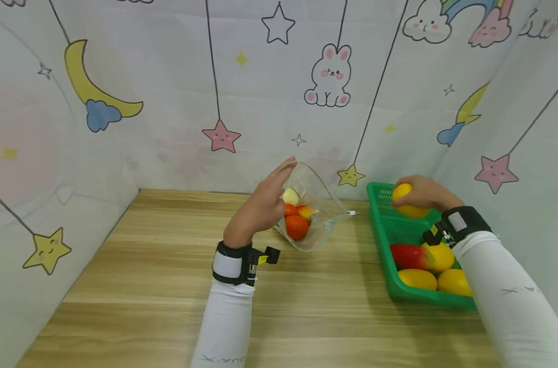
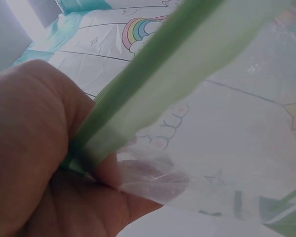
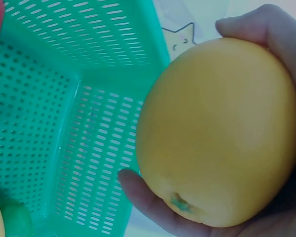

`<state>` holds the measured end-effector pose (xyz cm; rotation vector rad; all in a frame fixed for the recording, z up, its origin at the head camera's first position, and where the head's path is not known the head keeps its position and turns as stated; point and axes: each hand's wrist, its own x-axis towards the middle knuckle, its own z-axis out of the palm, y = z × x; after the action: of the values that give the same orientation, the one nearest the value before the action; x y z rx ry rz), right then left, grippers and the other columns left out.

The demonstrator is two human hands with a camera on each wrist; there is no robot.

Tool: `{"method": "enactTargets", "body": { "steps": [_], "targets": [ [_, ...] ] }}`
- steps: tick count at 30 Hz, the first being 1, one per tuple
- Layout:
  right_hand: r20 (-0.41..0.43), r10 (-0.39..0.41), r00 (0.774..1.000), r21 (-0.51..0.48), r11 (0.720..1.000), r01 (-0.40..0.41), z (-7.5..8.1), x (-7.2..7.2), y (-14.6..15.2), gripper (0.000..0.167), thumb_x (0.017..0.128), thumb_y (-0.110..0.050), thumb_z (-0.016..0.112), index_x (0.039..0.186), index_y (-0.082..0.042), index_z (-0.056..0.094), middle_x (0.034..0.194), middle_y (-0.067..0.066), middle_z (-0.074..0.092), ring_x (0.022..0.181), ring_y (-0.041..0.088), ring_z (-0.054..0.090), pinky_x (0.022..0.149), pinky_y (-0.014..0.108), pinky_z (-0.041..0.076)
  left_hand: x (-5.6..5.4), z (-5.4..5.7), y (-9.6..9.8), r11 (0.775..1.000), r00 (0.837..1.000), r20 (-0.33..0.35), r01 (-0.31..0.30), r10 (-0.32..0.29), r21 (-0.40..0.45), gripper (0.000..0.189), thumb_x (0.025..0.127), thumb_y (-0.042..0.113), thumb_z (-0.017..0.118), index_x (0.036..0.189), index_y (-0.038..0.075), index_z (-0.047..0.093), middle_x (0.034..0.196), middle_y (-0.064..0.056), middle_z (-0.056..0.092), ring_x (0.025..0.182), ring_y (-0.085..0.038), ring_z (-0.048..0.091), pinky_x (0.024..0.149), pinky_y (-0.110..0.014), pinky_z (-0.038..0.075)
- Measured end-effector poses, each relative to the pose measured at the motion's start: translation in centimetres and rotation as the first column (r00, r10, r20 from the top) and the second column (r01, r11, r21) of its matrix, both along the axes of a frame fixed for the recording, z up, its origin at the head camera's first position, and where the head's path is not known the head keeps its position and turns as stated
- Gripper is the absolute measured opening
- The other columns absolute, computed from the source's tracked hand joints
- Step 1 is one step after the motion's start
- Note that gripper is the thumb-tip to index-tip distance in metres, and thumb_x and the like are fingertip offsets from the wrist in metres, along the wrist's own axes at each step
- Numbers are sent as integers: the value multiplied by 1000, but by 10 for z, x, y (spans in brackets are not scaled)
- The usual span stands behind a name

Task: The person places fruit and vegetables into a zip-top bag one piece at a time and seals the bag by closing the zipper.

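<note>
My left hand (image 1: 262, 205) pinches the green-edged rim of a clear zip bag (image 1: 321, 225) near its top, holding its mouth apart. The left wrist view shows the green rim (image 2: 133, 89) between thumb and fingers. Inside the bag lie red fruits such as a tomato-like one (image 1: 296, 227), a red-and-yellow one and a pale round one (image 1: 290, 197). Over the far part of the green basket (image 1: 384, 255), my right hand (image 1: 423, 193) grips a yellow oval fruit (image 3: 219, 133) with a small green stem spot. Thumb and fingers wrap its sides.
The basket, at the right of the wooden table (image 1: 168, 291), holds a red-and-yellow mango (image 1: 410, 256) and several yellow fruits (image 1: 418, 279); my right forearm covers part of it. A white zip slider (image 1: 351, 212) sits on the bag's right corner. Printed cloth walls stand behind the table.
</note>
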<state>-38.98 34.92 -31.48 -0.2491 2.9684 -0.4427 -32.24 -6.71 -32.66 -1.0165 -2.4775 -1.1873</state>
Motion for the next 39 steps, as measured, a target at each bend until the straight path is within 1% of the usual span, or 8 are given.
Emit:
{"method": "enactTargets", "body": {
  "steps": [4, 8, 12, 16, 21, 29, 32, 39],
  "targets": [
    [-26, -3, 1000, 7, 1000, 3, 7, 0, -6, 56, 85, -42, 72, 123, -3, 61, 104, 17, 61, 89, 29, 54, 70, 34, 46, 0, -1, -1, 1000, 1000, 9, -1, 1, 13, 80, 80, -23, 34, 158, -2, 26, 170, -8, 17, 157, -26, 21, 123, -44, 29],
    [-77, -15, 997, 14, 1000, 16, 16, 1, -12, 53, 85, -42, 73, 121, -4, 62, 102, 16, 61, 88, 29, 54, 70, 35, 45, 0, -1, -1, 1000, 1000, 1, -2, 2, 9, 80, 80, -23, 34, 157, -2, 27, 170, -8, 17, 157, -26, 21, 124, -44, 28],
    [-136, -19, 991, 16, 1000, 22, 26, 5, -19, 49, 85, -41, 73, 118, -7, 62, 100, 16, 61, 86, 29, 54, 68, 35, 44, 1, 1, 0, 1000, 1000, -12, -7, 7, 1, 80, 81, -23, 34, 157, -2, 27, 170, -8, 17, 157, -25, 20, 125, -42, 26],
    [-183, -18, 983, 9, 1000, 20, 34, 9, -27, 46, 85, -38, 72, 118, -8, 62, 101, 17, 61, 86, 30, 54, 67, 35, 44, 0, 1, 1, 1000, 1000, -7, -10, 10, -3, 79, 82, -23, 33, 158, -2, 27, 170, -6, 16, 157, -23, 19, 126, -41, 25],
    [-221, -16, 975, -7, 1000, 15, 43, 13, -37, 45, 85, -39, 71, 118, -11, 61, 104, 17, 61, 87, 31, 54, 67, 36, 45, -1, 1, 2, 1000, 1000, -3, -3, 3, -4, 79, 82, -23, 32, 157, -2, 27, 170, -6, 16, 157, -23, 18, 126, -40, 25],
    [-322, 41, 946, -35, 998, -55, 65, 26, -62, 41, 85, -36, 72, 117, -12, 62, 104, 16, 62, 87, 31, 54, 65, 35, 44, -2, 0, 2, 1000, 1000, -14, -2, 2, -2, 80, 80, -24, 32, 157, -2, 28, 170, -7, 17, 157, -23, 19, 126, -40, 25],
    [-348, 61, 936, -52, 995, -85, 73, 32, -73, 39, 85, -34, 73, 116, -13, 62, 104, 16, 62, 87, 30, 53, 65, 36, 44, -3, 0, 1, 1000, 1000, -16, -6, 6, 1, 81, 80, -24, 33, 157, -1, 28, 170, -7, 18, 157, -23, 19, 126, -40, 25],
    [-411, 115, 904, -64, 986, -154, 86, 46, -95, 41, 84, -33, 74, 118, -13, 62, 105, 14, 63, 87, 29, 53, 65, 35, 45, -2, -1, 1, 1000, 1000, -7, -7, 7, -2, 80, 81, -23, 33, 157, -1, 28, 170, -7, 17, 157, -23, 19, 126, -40, 24]
  ]
}}
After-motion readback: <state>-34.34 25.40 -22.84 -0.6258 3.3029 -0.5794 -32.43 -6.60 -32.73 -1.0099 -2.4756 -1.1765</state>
